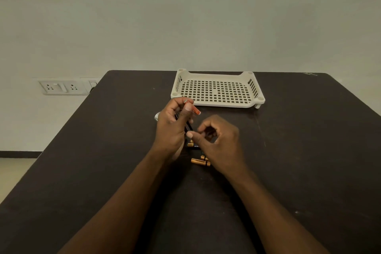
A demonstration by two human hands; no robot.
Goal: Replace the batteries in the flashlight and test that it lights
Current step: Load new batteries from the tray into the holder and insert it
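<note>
Cream grid-holed tray (216, 88), dark brown table (299, 140), copper-and-black batteries (200, 162)

A matt dark table (288, 150) with a faintly scuffed top is seen bearing a smooth cream plastic perforated tray (218, 104) and glossy copper-and-black batteries (200, 162), backed by a matt painted wall (185, 16).

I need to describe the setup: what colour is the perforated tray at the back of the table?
The tray is cream-white, seen in the head view.
</note>
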